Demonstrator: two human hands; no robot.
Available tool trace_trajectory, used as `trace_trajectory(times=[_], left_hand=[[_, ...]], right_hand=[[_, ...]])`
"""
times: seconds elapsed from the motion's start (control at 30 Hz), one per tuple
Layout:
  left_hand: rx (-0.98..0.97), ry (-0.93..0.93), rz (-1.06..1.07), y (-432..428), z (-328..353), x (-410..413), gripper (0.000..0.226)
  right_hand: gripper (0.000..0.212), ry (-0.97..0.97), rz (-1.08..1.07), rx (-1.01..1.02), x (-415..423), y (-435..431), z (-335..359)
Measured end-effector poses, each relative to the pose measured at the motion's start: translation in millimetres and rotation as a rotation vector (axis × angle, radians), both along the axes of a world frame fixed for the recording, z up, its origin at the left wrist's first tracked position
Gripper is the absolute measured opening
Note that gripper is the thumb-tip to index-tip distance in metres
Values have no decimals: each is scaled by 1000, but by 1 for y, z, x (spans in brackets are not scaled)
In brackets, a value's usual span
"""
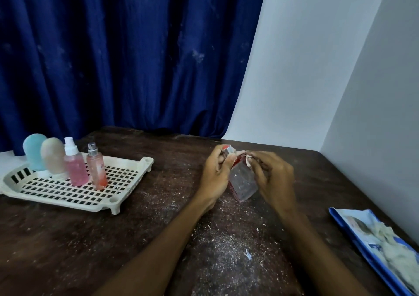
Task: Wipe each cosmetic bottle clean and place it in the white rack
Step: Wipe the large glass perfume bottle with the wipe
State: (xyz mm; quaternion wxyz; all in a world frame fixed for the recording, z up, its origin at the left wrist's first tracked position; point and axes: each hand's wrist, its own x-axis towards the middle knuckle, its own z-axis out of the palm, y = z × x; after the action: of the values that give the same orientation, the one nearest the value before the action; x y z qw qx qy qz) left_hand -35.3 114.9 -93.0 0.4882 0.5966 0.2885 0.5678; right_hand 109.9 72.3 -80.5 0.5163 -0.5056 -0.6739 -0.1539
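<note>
My left hand [215,173] grips a clear square bottle [243,182] with red trim and a red cap, held tilted just above the dark table. My right hand [272,178] pinches a small white scrap of wipe [247,161] against the bottle's shoulder. At the left stands the white rack [74,193] with several bottles upright in it: a blue rounded one [34,150], a beige rounded one [53,157], a pink spray bottle [76,166] and a slim pink-orange perfume bottle [97,168].
A blue packet of wipes [376,246] lies at the table's right edge, white tissue spilling from it. White crumbs and dust are scattered over the brown table [136,239]. A blue curtain hangs behind, and a pale wall stands close on the right.
</note>
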Motion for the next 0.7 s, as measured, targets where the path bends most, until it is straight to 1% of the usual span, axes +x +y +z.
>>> trace_trajectory(times=[0.07, 0.17, 0.2, 0.23, 0.3, 0.4, 0.43, 0.5, 0.6, 0.63, 0.7], left_hand=[[-11, -11, 40, 0, -1, 1, 28], [-80, -51, 131, 3, -4, -2, 22], [-96, -58, 150, 5, -5, -4, 18], [-106, -63, 159, 5, -5, -5, 15], [-108, -86, 132, 4, -2, -5, 10], [-85, -108, 75, 2, 1, -3, 19], [-86, -110, 75, 2, 1, -3, 20], [-111, -127, 92, 4, -1, -5, 17], [-177, -147, 111, 6, -3, -8, 15], [-189, -138, 125, 7, -3, -7, 15], [-210, -127, 162, 9, -4, -7, 13]], right_hand=[[20, -39, -17, -53, 4, 0, -5], [14, -14, -37, -313, 13, -1, -17], [13, -5, -29, -360, 15, -1, -21], [13, -3, -21, -356, 15, -1, -22], [14, 5, -3, -256, 8, -1, -20], [15, 1, 28, -65, -10, -1, -9], [15, -16, 52, -37, -15, -2, -7], [16, -59, 154, -64, -21, -6, -6], [17, -212, 315, -201, -23, -13, -9], [16, -246, 338, -254, -22, -14, -8], [16, -224, 324, -296, -17, -13, -6]])
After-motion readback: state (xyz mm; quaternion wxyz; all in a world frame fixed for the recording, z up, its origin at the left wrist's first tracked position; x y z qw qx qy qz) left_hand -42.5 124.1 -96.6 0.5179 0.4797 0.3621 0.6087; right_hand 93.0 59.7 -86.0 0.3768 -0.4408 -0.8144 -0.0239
